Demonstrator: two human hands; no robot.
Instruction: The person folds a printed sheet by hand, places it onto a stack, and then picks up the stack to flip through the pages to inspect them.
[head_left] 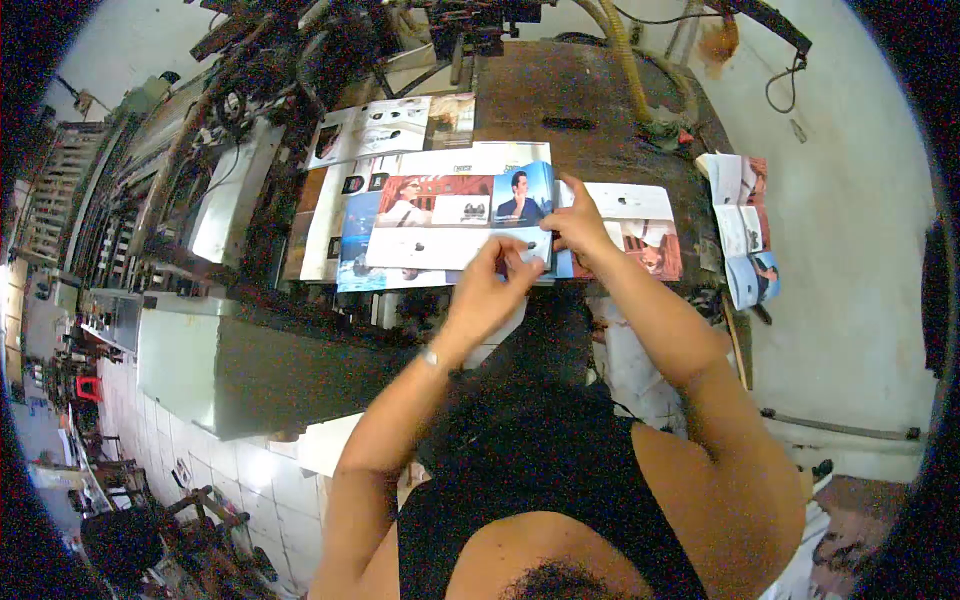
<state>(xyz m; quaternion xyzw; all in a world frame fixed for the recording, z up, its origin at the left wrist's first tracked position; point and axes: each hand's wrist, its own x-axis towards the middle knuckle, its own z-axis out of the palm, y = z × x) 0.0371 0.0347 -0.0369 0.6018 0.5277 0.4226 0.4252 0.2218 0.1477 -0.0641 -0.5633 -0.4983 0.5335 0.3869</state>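
Observation:
A stack of printed sheets (430,247) with photos and white strips lies on a dark wooden table (600,90). My left hand (490,290) is at the stack's lower right part, fingers bent and drawn together over a white strip; whatever they pinch is hidden. At the stack's right edge, my right hand (585,232) grips the sheets beside a blue panel picturing a person in a suit. Its index finger points up along that edge. Under and beyond the right wrist lies another printed sheet (645,205), partly covered by the forearm.
More printed sheets (385,130) lie at the table's back left. A folded printed strip (742,225) hangs past the right edge. Machinery with hoses (630,65) stands behind and left. A grey-green metal box (180,365) is at lower left, above a tiled floor.

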